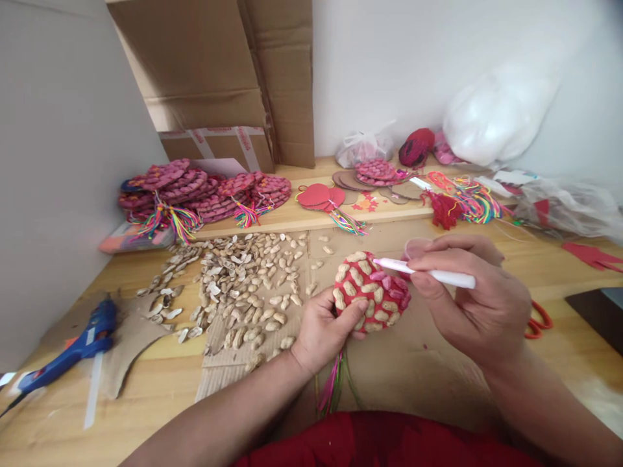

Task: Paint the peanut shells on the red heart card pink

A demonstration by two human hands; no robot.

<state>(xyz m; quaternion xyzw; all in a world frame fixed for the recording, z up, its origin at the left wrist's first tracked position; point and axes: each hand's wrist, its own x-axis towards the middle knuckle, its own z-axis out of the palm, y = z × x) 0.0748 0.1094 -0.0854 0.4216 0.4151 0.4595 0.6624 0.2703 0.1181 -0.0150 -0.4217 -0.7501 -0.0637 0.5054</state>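
A round red disc (372,311) covered with glued-on peanut shells is pinched at its lower left edge by my left hand (326,324), thumb on top. Most of its shells are plain tan; several at the upper right are pink. Pink and green cords (335,383) hang below the disc. My right hand (467,292) grips a white paint marker (438,272), its pink tip at the disc's upper edge. Behind the right fingers shows part of a small clear round cup (417,249), pinkish inside.
Peanut shells (243,285) are strewn over cardboard on the left. A blue glue gun (82,350) lies at far left, orange-handled scissors (540,321) at right. On the back shelf stand stacked pink shell discs (195,188), red discs (321,196) and tassels (477,201).
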